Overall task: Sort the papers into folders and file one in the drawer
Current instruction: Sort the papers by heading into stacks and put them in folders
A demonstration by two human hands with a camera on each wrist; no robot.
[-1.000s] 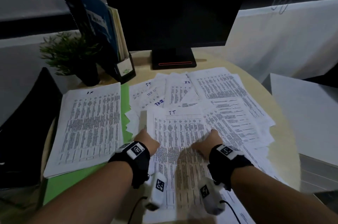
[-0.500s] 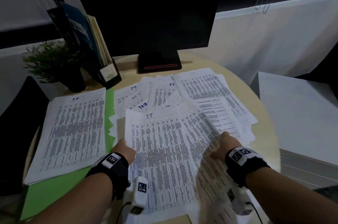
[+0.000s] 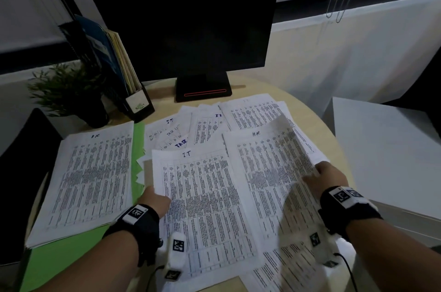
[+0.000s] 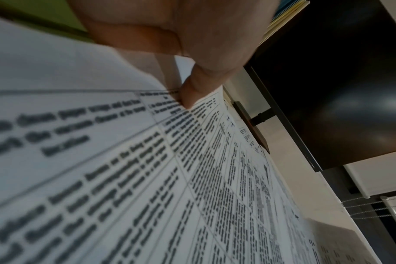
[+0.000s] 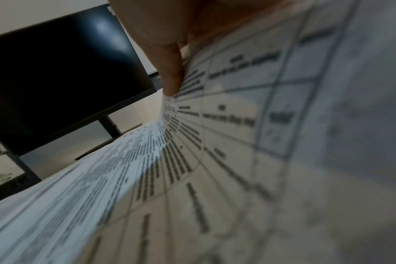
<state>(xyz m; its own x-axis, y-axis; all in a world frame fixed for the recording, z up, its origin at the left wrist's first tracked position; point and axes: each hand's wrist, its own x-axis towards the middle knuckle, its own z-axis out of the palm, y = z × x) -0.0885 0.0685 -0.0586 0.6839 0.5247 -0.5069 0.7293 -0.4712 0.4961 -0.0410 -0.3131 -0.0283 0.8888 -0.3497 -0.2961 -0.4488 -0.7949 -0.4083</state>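
Printed sheets lie spread over the round table. My left hand (image 3: 155,198) pinches the left edge of the sheet headed IT (image 3: 202,198), thumb (image 4: 192,92) on top of that sheet (image 4: 147,178). My right hand (image 3: 327,177) grips the right edge of the sheet headed HR (image 3: 269,172) and lifts it so that it curls; in the right wrist view a finger (image 5: 172,75) presses that sheet (image 5: 215,151). At the left a stack headed HR (image 3: 93,179) lies on an open green folder (image 3: 71,251). More IT sheets (image 3: 210,124) lie behind.
A dark monitor (image 3: 186,26) stands at the back of the table (image 3: 319,129). A file holder with folders (image 3: 114,67) and a potted plant (image 3: 71,93) stand at the back left. A white cabinet top (image 3: 386,148) is to the right.
My right hand has moved right and pulled the HR sheet out from the pile, lifting its edge. The left hand keeps its pinch on the IT sheet. The head view has tilted up.
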